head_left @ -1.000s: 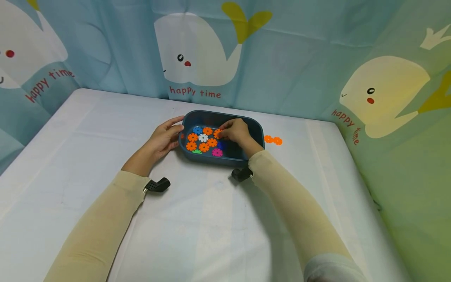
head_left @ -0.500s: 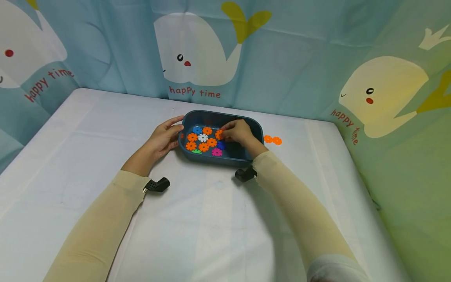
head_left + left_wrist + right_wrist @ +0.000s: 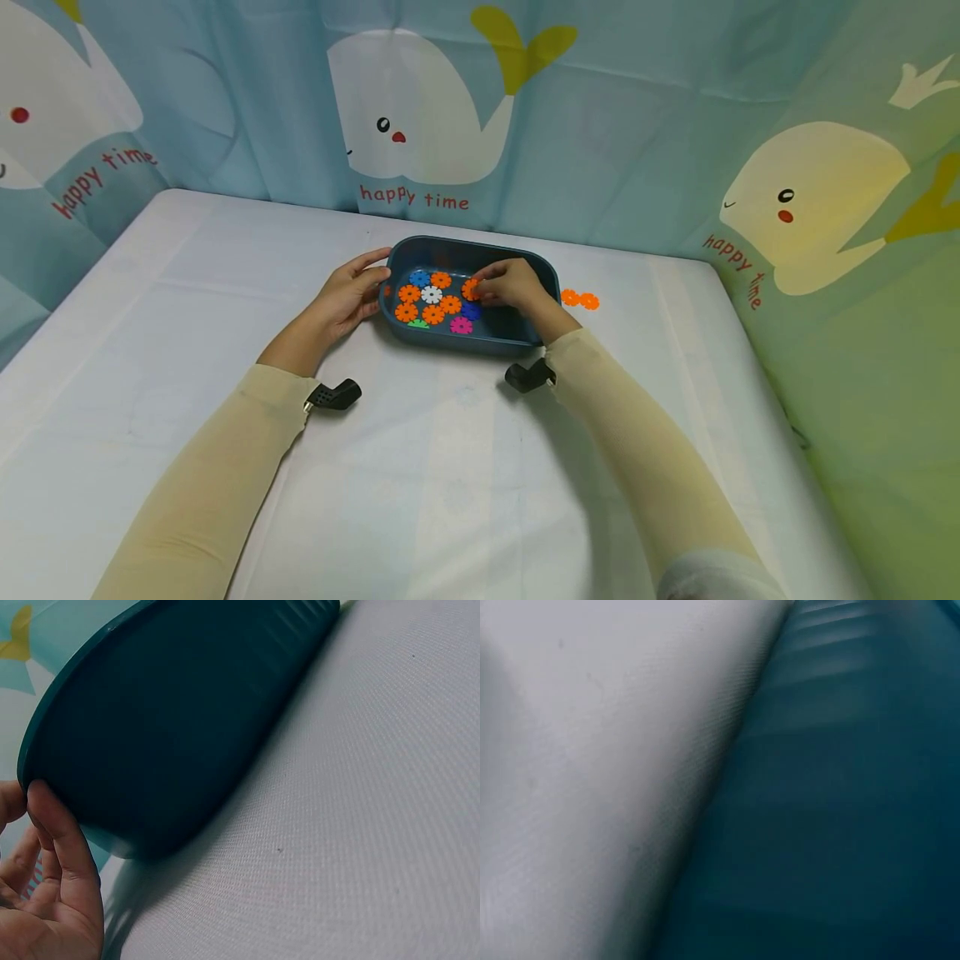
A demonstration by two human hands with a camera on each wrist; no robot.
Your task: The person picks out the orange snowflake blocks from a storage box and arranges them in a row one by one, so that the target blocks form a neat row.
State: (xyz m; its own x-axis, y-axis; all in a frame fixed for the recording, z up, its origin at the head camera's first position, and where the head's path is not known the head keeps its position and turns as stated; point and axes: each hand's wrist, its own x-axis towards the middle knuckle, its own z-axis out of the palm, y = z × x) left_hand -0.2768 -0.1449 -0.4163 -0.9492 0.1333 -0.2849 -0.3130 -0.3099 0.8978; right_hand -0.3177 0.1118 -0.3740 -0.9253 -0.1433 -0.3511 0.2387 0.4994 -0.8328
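Observation:
A dark blue-green plastic bin (image 3: pixel 487 343) stands on the white-covered table. At its left end my left hand (image 3: pixel 347 300) grips the rim; the left wrist view shows the thumb and a finger (image 3: pixel 64 844) at the edge. My right hand (image 3: pixel 517 286) reaches inside and pinches an orange notched snowflake disc (image 3: pixel 469 289). Around it in the bin lie several more orange discs, a white disc (image 3: pixel 431 295), a blue disc (image 3: pixel 419 278), a dark blue disc (image 3: pixel 471 312), a pink disc (image 3: pixel 461 326) and a partly hidden green disc (image 3: pixel 418 323). The right wrist view shows only the bin's outer wall (image 3: pixel 817 825) and tablecloth.
Two orange discs (image 3: pixel 581 299) lie side by side on the table, just right of the bin. Behind the table hangs a blue curtain (image 3: pixel 637 150) with whale prints. A black wrist camera (image 3: pixel 335 394) sits at each sleeve cuff.
My right hand has shifted slightly right within the bin, and the orange disc at its fingertips has moved along with it. The left hand stays at the rim.

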